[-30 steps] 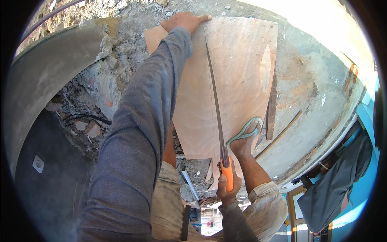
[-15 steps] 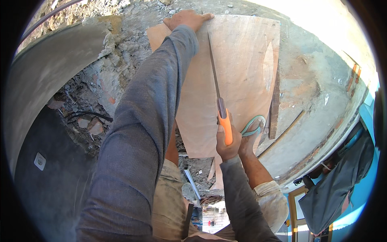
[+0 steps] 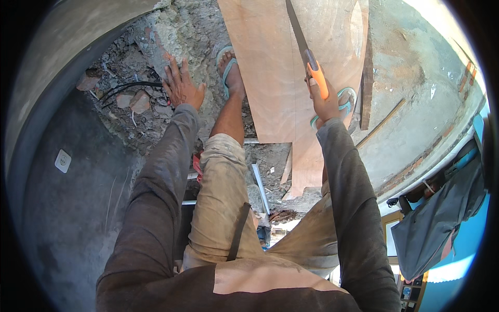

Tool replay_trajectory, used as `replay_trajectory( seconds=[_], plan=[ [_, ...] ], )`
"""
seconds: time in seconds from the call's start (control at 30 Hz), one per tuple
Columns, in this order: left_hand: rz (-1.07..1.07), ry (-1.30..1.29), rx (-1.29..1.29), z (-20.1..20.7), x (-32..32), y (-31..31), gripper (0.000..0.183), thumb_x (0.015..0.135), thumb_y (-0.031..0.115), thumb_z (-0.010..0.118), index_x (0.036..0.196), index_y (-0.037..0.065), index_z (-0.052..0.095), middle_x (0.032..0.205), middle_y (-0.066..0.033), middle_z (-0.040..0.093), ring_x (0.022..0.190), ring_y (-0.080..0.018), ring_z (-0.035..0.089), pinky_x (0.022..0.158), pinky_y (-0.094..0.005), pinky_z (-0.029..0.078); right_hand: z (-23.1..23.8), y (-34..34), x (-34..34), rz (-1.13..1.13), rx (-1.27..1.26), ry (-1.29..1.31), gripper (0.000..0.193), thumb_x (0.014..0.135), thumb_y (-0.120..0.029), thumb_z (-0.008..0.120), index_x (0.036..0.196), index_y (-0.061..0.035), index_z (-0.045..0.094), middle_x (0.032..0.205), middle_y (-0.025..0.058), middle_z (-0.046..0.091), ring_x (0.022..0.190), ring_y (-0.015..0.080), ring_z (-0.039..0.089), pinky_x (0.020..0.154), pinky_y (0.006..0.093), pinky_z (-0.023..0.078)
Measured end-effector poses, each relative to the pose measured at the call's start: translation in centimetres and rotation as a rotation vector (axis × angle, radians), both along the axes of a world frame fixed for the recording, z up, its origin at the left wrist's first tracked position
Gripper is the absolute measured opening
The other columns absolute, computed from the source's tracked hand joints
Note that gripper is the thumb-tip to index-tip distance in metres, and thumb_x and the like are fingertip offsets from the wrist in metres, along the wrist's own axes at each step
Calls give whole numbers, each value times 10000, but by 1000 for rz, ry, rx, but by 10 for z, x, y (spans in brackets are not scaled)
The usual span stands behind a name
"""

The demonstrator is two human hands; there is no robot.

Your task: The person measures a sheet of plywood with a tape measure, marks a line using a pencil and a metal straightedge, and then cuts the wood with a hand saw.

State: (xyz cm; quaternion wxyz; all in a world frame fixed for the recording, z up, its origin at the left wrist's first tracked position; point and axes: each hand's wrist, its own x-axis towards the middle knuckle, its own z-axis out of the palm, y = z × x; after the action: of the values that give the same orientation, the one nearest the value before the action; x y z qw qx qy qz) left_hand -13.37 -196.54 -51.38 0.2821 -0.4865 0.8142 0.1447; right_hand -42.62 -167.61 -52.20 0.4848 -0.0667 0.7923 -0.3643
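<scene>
My right hand (image 3: pixel 324 100) is closed round the orange handle of a handsaw (image 3: pixel 298 28). The saw's blade points away from me over a large plywood sheet (image 3: pixel 265 78), and its tip runs to the top edge of the view. Whether the blade touches the wood I cannot tell. A thin straight line runs down the sheet left of the saw. My left hand (image 3: pixel 184 89) holds nothing, fingers spread, over the broken concrete (image 3: pixel 179 39) left of the sheet; contact is unclear. My sandalled right foot (image 3: pixel 344 101) is on the sheet, beside my right hand.
My left foot (image 3: pixel 231 70) stands on rough rubble beside the sheet. Black cable (image 3: pixel 130 85) and brick pieces (image 3: pixel 140 102) lie at the left, near a dark wall with a white socket (image 3: pixel 63 161). Wooden strips (image 3: pixel 382 124) lie on the right; a dark cloth (image 3: pixel 434 229) hangs there.
My left hand has left the plywood's far edge and come back toward me and to the left, fingers now spread. The view has shifted nearer my body. My right hand still grips the saw.
</scene>
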Motion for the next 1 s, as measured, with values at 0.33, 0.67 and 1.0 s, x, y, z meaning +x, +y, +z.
replay_trajectory(
  seconds=[0.33,0.67,1.0],
  plan=[
    [-4,-310,43,-27,9,6,1042,804,-67,687,1614,443,277,1725,-60,-224,1559,-456,-202,1196,-732,54,1,3,-15,-11,-22,-125,350,1036,-309,638,1237,-27,680,930,2,680,725,67,566,663,245,473],
    [-27,-340,-34,-32,8,9,1076,755,26,824,1614,411,303,1721,-87,-223,1567,-450,-176,1199,-725,93,0,3,-23,25,-36,-86,370,1035,-355,619,1148,-12,700,885,22,668,732,94,574,688,283,473],
    [-43,-29,-172,-11,-78,16,863,847,381,794,1591,296,364,1729,-97,-26,1586,-408,-34,1224,-678,104,-6,-7,17,-101,-63,90,336,1021,-270,630,1196,11,688,1022,147,747,938,234,705,829,356,529]
  ],
)
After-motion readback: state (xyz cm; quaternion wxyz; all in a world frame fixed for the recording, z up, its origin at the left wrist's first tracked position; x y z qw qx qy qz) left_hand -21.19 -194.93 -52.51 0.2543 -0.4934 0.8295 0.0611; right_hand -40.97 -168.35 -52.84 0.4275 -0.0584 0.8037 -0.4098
